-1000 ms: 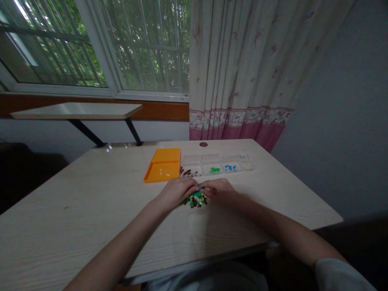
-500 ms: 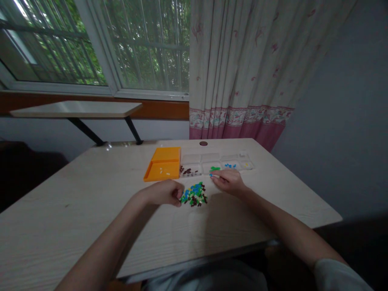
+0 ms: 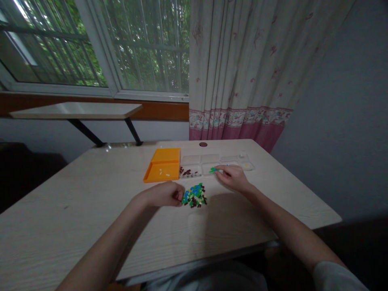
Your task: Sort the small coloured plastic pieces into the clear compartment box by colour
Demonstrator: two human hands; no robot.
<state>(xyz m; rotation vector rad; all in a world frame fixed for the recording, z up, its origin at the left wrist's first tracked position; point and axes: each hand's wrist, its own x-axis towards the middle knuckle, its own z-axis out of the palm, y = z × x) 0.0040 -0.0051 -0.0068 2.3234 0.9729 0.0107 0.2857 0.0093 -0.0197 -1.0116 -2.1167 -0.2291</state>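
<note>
A pile of small plastic pieces (image 3: pixel 194 195), blue, green, brown, yellow and cream, lies on the table. My left hand (image 3: pixel 166 194) rests at the left edge of this pile with its fingers curled closed; whatever they hold is hidden. My right hand (image 3: pixel 233 176) pinches a small blue piece (image 3: pixel 215 169) between thumb and forefinger, over the clear compartment tray (image 3: pixel 206 174). Right by those fingertips lie green pieces (image 3: pixel 211 171) in one compartment. Brown pieces (image 3: pixel 188 172) lie in the compartment to the left, and a yellow piece (image 3: pixel 246 165) in one at the right end.
An orange two-part box (image 3: pixel 166 155) with a few white pieces in it touches the tray's left end. At the back left a raised shelf (image 3: pixel 79 109) stands on black legs. The table (image 3: pixel 100 226) has a round hole (image 3: pixel 203 144) near its back edge.
My right hand has moved forward and slightly right with the blue piece, from the tray's front edge to over the green pieces. My left hand has hardly moved.
</note>
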